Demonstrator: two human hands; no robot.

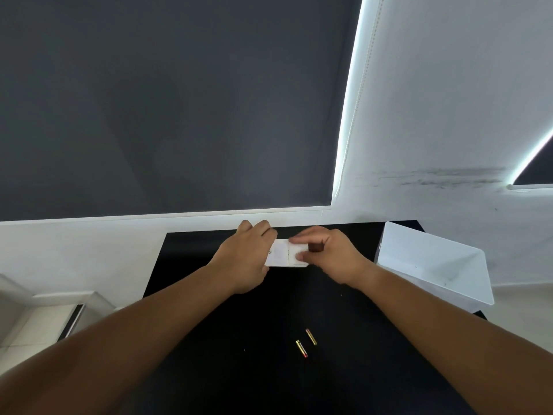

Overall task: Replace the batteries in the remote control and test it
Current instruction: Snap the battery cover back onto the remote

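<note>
1. White plastic: the remote control (pixel 286 253) sits between my two hands, over the far half of the black table (pixel 227 369), lying crosswise with a thin seam down its middle. I cannot tell whether it rests on the table or is lifted just off it.
2. My left hand (pixel 244 259) covers the remote's left end; my right hand (pixel 330 254) covers its right end, so only the middle stretch shows.
3. Two batteries (pixel 301 348), gold with red tips, lie on the table nearer to me, close to each other but apart, both well clear of the remote and of my hands.
4. A white plastic bin (pixel 434 265) stands tilted at the right edge of the table, near my right wrist but not touching it.
5. Behind the table is a white wall, with a dark grey blind (pixel 167 100) above it.
6. My left fingers are curled narrow around the remote's left end. My right thumb and fingertips (pixel 294 241) pinch the right portion, closed onto it from above and below.
</note>
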